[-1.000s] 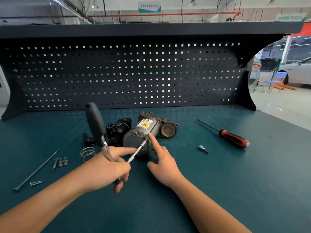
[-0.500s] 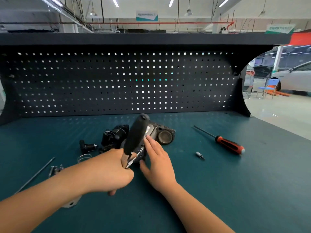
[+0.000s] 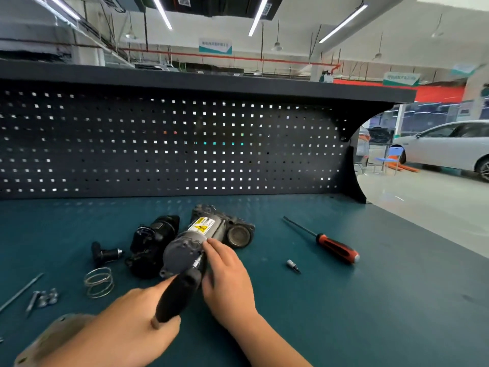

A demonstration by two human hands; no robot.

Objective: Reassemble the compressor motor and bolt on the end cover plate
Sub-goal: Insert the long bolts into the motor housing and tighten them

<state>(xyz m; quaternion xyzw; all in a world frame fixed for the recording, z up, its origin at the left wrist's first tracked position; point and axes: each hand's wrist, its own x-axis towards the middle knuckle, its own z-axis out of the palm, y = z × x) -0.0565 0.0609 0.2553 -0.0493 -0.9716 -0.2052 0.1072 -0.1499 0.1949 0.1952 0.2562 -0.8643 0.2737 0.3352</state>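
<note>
Since a second back, the black ratchet handle (image 3: 177, 298) had swung down from standing upright on the left to pointing straight back at me. My right hand (image 3: 227, 282) had quit pointing at the tip and laid itself along the motor (image 3: 185, 250).

The motor sat mid-bench, its long axis running from the round end cap nearest me off to the far right. The tool lined up roughly with that axis, with its silver tip (image 3: 197, 263) on the cap's right edge, just past my left hand (image 3: 127, 332). So the left was the working hand, fingers wrapped tight around the handle's near end and forearm low over the bench (image 3: 344, 300). The right gripped nothing; its fairly straight fingers were pressed on the housing's right flank to steady it. Spare bolts (image 3: 45, 298) lay well off to the near left.
</note>
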